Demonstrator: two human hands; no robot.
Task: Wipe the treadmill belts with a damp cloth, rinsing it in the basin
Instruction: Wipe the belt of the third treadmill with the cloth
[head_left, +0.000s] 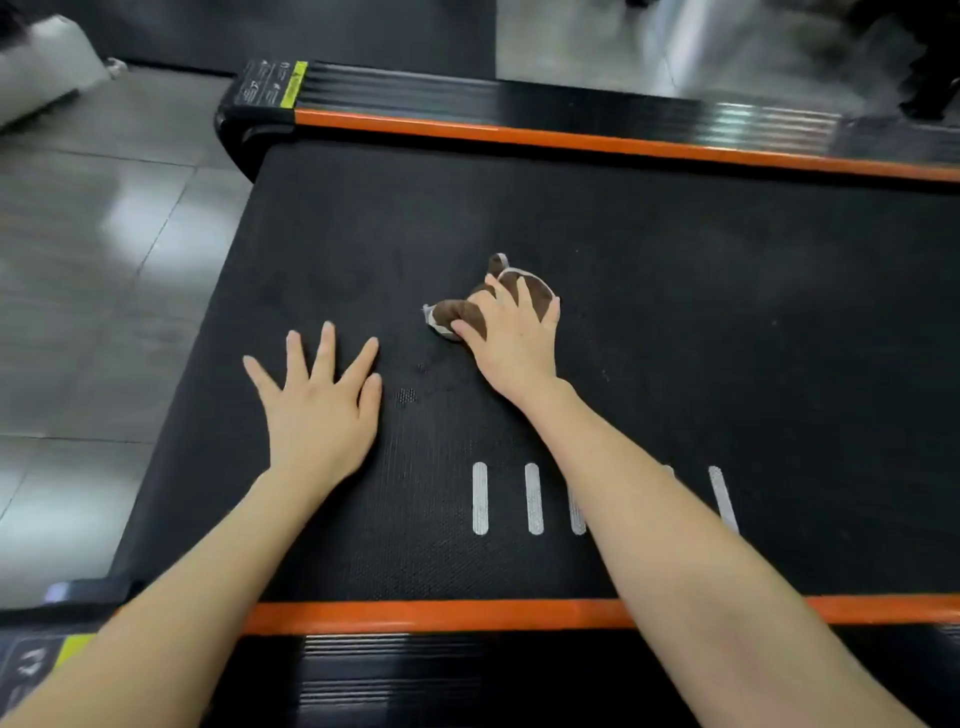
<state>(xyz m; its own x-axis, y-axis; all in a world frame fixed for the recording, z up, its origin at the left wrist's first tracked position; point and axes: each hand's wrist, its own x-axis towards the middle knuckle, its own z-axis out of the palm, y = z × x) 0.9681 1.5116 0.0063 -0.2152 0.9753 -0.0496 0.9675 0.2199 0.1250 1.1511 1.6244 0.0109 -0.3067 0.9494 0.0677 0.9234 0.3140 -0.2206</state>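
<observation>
The cloth (535, 291), a brown wad with pale edging, lies on the treadmill belt (701, 322) about midway between the two orange side rails (519, 136). The right hand (511, 340) grips it, fingers splayed and bent over the top, thumb hooked against its near side. The left hand (322, 410) lies flat on the belt just beside it, fingers spread wide, holding nothing and seemingly taking the person's weight.

The likeliest trouble is poor coverage. Bunched this tightly, the cloth touches only a narrow strip, so each pass may leave unwiped bands and streaks. A loose tail pokes out on the far side and could drag grit back over cleaned belt.

The propping hand is a second risk. If the belt rolls freely, a hard push along its length could shift it under that palm and tip the person forward.

No basin is in view, so rinsing means a trip away. If it is skipped, a loaded cloth only smears dirt, and an overwet one could leave the belt or the glossy floor (104, 234) slick
</observation>
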